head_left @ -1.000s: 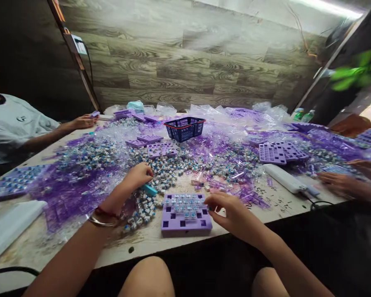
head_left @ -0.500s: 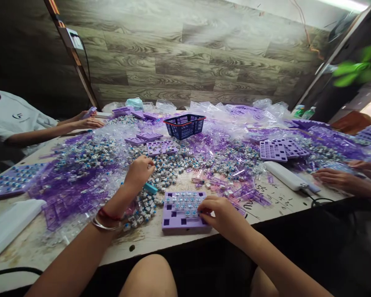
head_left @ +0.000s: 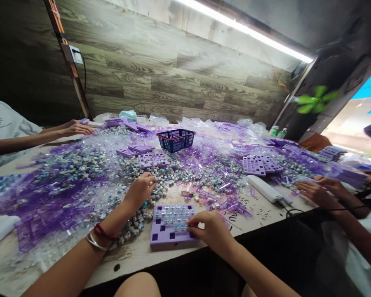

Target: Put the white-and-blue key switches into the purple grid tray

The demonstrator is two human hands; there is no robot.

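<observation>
In front of me a purple tray with square holes (head_left: 160, 241) lies at the table's near edge. Small clear-topped, blue-centred switches (head_left: 177, 218) fill several of its upper and middle holes; some lower and left holes show dark. At the tray's right side, my right hand (head_left: 212, 229) has thumb and fingers pinched together against the last switches; what sits in the pinch is hidden. My left hand (head_left: 139, 192) hovers over the loose white-and-blue switches (head_left: 136, 222) left of the tray, fingertips pressed together on something too small to make out.
Beyond stands a dark blue basket (head_left: 176, 141). Purple trays (head_left: 259, 165), clear and purple plastic pieces (head_left: 58, 206) and a white device with a cable (head_left: 264, 189) cover the table. A co-worker's hands (head_left: 76, 128) are at left, another's (head_left: 320, 192) at right.
The view has tilted up and swung right, so the table things sit lower and further left. Both hands keep nearly the same places relative to the tray.
</observation>
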